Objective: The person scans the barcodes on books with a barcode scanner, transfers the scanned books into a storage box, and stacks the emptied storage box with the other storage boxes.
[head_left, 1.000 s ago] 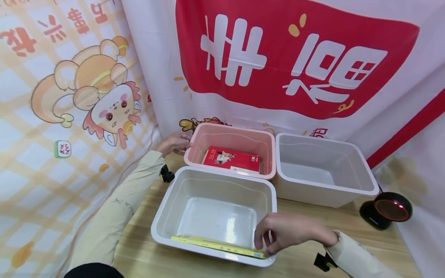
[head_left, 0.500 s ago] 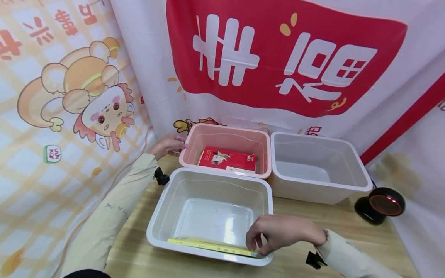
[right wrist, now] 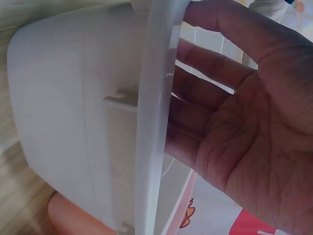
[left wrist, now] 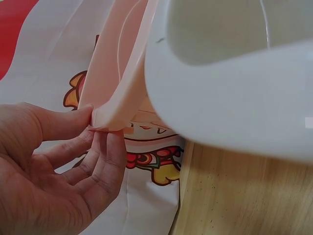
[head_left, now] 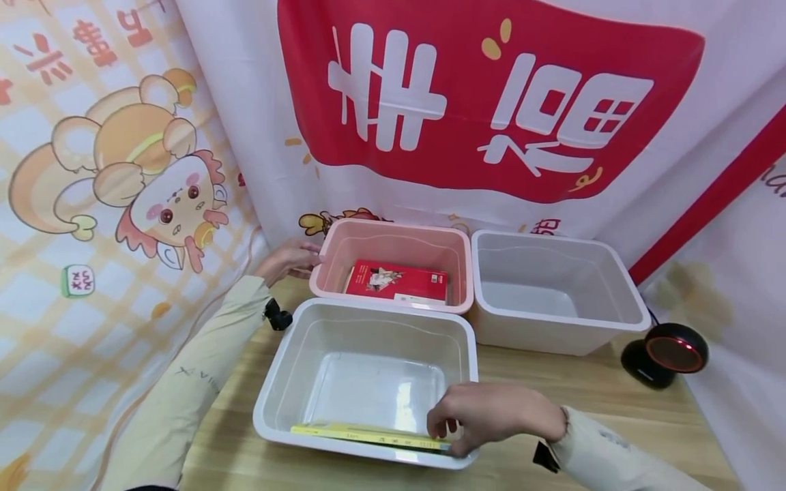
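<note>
My left hand (head_left: 290, 261) pinches the left rim of a pink plastic bin (head_left: 393, 230); the left wrist view shows thumb above and fingers below its corner (left wrist: 110, 116). A red book (head_left: 399, 281) lies inside that bin. In front stands an off-white bin (head_left: 374, 310), holding a thin yellow book (head_left: 362, 435) along its near wall. My right hand (head_left: 491, 412) reaches over this bin's right rim and holds the yellow book's right end between thumb and fingers. In the right wrist view, the rim (right wrist: 156, 112) hides the fingertips and the book.
A second off-white bin (head_left: 561, 327) stands at the back right, beside the pink one. Past it is a black round device (head_left: 666, 354) with a red light. Printed cloth (head_left: 227, 102) hangs behind and at the left. Wooden tabletop (head_left: 522, 365) shows around the bins.
The whole head view shifts, so everything slides a little leftward. Both hands keep their places on the pink bin's rim and at the yellow book's end.
</note>
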Motion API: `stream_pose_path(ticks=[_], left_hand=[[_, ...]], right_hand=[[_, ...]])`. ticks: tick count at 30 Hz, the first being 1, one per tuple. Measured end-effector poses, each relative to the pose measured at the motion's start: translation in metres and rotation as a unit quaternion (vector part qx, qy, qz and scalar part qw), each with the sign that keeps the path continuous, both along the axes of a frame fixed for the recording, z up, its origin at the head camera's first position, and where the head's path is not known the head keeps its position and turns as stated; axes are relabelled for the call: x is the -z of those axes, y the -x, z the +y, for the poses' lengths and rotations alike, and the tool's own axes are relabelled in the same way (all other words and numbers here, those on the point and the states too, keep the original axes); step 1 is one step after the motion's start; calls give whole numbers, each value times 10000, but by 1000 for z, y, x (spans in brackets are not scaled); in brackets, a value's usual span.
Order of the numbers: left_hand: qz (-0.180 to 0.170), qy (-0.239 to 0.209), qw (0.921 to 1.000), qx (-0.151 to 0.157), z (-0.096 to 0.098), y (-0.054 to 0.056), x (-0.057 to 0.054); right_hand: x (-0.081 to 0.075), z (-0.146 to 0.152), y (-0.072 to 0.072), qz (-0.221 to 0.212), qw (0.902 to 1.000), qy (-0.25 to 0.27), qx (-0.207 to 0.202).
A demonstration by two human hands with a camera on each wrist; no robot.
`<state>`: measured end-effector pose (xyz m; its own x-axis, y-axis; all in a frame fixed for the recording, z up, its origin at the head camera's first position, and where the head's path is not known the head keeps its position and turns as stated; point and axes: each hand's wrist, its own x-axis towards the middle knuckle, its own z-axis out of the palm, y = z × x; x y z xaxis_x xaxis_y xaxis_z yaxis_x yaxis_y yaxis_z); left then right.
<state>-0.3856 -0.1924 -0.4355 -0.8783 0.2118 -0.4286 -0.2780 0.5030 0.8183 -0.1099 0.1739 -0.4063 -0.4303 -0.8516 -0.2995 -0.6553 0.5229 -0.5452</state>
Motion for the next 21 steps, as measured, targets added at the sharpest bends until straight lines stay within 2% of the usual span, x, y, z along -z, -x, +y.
stream_pose_path(ticks=[4, 8, 11, 13, 15, 17, 19, 21], left_hand=[[9, 101, 9999, 51, 2, 2, -2], [-40, 99, 9999, 103, 2, 2, 1], [-34, 52, 9999, 144, 0, 2, 2], [-15, 52, 9999, 163, 0, 1, 0], [-15, 75, 9998, 194, 0, 0, -2], [-9, 119, 9997, 232, 0, -1, -3], [-14, 108, 9995, 281, 0, -2, -4], [-15, 95, 9994, 325, 0, -2, -3]], right_hand=[[0, -2, -3, 246, 9992, -265, 143], [6, -5, -6, 515, 9963, -634, 281], [14, -5, -8, 1044, 9924, -626, 181], [17, -3, -8, 1580, 9866, -402, 48], [19, 0, -7, 2227, 9749, -27, -37], [19, 4, -3, 2520, 9668, 390, 161], [19, 7, 2, 2538, 9624, 817, 512], [16, 10, 7, 2227, 9621, 1217, 999]])
